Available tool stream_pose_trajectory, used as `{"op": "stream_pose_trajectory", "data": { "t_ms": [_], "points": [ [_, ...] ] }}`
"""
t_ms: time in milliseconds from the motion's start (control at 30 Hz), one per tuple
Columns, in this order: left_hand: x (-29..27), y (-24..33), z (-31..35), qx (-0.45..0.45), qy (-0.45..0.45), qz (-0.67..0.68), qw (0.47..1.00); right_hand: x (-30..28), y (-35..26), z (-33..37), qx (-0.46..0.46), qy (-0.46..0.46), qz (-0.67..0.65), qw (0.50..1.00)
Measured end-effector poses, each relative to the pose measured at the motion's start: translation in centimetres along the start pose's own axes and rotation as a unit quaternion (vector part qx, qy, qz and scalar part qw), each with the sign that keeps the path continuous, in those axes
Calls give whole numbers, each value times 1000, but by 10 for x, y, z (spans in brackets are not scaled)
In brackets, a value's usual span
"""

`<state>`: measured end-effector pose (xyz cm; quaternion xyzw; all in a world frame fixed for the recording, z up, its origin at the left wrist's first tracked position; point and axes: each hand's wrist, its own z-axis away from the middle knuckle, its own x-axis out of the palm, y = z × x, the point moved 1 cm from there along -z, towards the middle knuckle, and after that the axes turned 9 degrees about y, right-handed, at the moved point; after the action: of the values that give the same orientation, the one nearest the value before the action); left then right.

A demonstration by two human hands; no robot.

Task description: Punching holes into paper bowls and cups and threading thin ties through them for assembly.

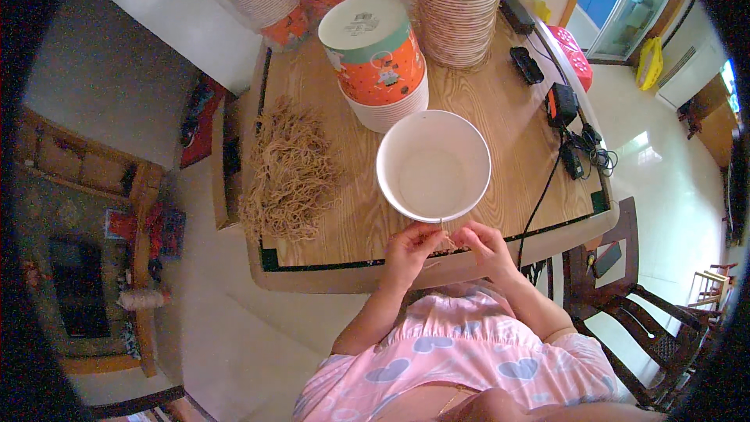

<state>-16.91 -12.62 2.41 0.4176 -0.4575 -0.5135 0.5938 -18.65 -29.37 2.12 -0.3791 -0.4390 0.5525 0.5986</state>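
Both hands meet at the table's front edge, just below the near rim of a white paper bucket [432,176] whose open mouth faces up. My left hand [412,252] pinches a thin tan cord [432,265], its thumb and fingertips pressed together. Close beside it, my right hand [486,248] has its fingertips closed on the same cord, as far as I can see. Part of the cord runs up against the bucket's rim. On the table's left lies a loose heap of tan cords [291,172], tangled and apart from my hands.
Behind the bucket stands a stack of upturned orange-and-green paper buckets [383,70]. Taller stacks [459,8] line the far edge. Along the right side of the wooden table [512,148] are a black-and-orange adapter [561,105] and tangled cables [598,152]. A dark wooden chair [617,281] stands at right.
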Motion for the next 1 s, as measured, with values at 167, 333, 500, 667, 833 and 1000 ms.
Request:
{"op": "stream_pose_trajectory", "data": {
  "t_ms": [167,333,500,667,833,1000],
  "points": [
    [2,2,0,12,5,-16,1000,9,-7,0,-31,-14,-55,998],
    [0,-3,0,6,23,-7,1000,6,2,-2,-42,-54,-40,997],
    [-2,-7,-2,9,47,4,999,7,-1,0,-48,-51,-22,997],
    [2,-1,0,21,82,39,996,5,-9,0,-89,-53,20,994],
    [0,4,1,31,107,41,993,2,-11,-1,-120,-42,55,990],
    [3,9,1,27,98,52,993,-1,-7,-2,-115,-47,48,991]
  ]
}}
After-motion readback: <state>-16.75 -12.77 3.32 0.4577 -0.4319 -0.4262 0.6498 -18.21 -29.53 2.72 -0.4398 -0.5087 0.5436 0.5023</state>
